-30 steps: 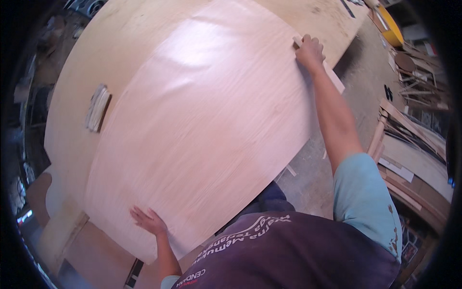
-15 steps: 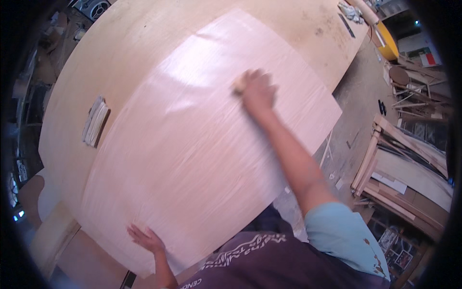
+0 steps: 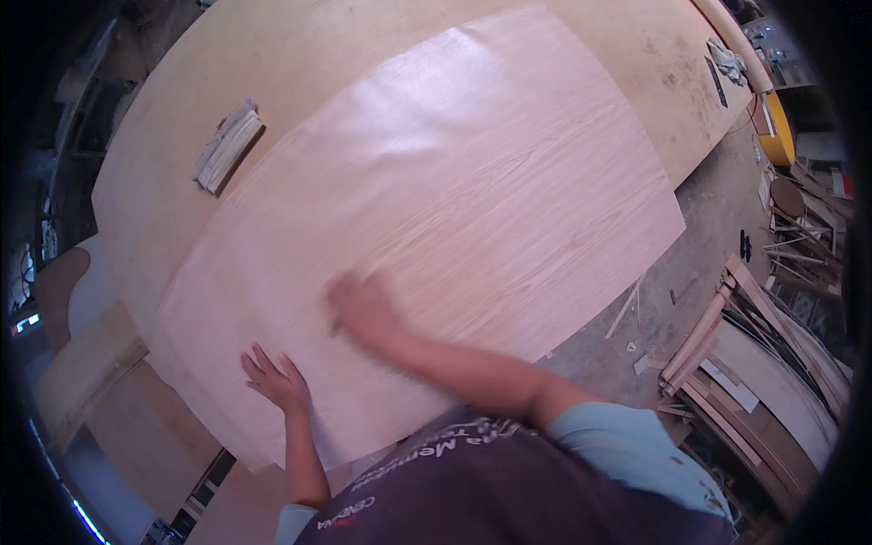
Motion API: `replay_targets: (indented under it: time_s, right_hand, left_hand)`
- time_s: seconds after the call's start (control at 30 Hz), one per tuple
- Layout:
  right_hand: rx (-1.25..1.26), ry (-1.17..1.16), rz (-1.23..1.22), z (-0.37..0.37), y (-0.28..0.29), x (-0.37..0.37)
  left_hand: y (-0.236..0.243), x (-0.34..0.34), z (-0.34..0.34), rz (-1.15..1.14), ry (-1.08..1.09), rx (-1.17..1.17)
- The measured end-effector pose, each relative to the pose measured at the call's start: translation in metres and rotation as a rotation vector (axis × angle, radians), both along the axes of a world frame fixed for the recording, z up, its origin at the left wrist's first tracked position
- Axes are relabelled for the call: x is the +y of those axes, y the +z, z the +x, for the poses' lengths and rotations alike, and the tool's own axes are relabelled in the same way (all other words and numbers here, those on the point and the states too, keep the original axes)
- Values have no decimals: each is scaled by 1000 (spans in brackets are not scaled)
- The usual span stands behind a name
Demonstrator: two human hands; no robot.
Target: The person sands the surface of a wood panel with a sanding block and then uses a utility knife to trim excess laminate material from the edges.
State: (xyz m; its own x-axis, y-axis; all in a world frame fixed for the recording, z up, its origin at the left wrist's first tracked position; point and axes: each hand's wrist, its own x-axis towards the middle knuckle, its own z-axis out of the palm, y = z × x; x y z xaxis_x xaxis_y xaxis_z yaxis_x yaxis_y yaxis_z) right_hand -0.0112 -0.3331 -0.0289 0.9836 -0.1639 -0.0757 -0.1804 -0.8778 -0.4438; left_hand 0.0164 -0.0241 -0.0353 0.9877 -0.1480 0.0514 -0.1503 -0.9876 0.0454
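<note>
A pale wood-grain sheet (image 3: 545, 209), rippled and glossy toward its upper part, lies on a larger plywood board (image 3: 227, 54). My left hand (image 3: 277, 377) rests on the sheet's lower left part, fingers spread. My right hand (image 3: 363, 304) is over the sheet's middle left, above and right of my left hand, so smeared by motion that its fingers and anything in them cannot be made out. A bundle of pale, worn strips (image 3: 227, 145) lies on the board beside the sheet's upper left edge.
At the board's right end are a crumpled cloth (image 3: 727, 64), a black strip (image 3: 716, 82) and a long roll (image 3: 740, 36). A yellow object (image 3: 774, 132), scrap wood (image 3: 804, 250) and stacked timber frames (image 3: 745, 354) stand on the right. Flat panels (image 3: 145, 436) lie at lower left.
My right hand, earlier gripping a small block near the right edge, has swept down-left across the sheet, now blurred. My left hand stays spread on the sheet. The view has shifted.
</note>
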Motion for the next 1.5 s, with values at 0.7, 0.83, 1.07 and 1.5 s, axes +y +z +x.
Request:
replay_targets:
  time_s: [0.7, 0.83, 1.07, 1.5]
  right_hand:
    - [-37, -309, -329, 61, 0, -83]
    - [276, 247, 134, 73, 48, 43]
    - [165, -735, -311, 104, 41, -320]
    - [-10, -570, -193, 96, -7, -284]
  left_hand:
    - [6, -16, 14, 6, 62, -60]
    - [11, -20, 10, -8, 86, -28]
    - [11, -13, 8, 0, 103, -14]
    - [11, -8, 9, 54, 121, -48]
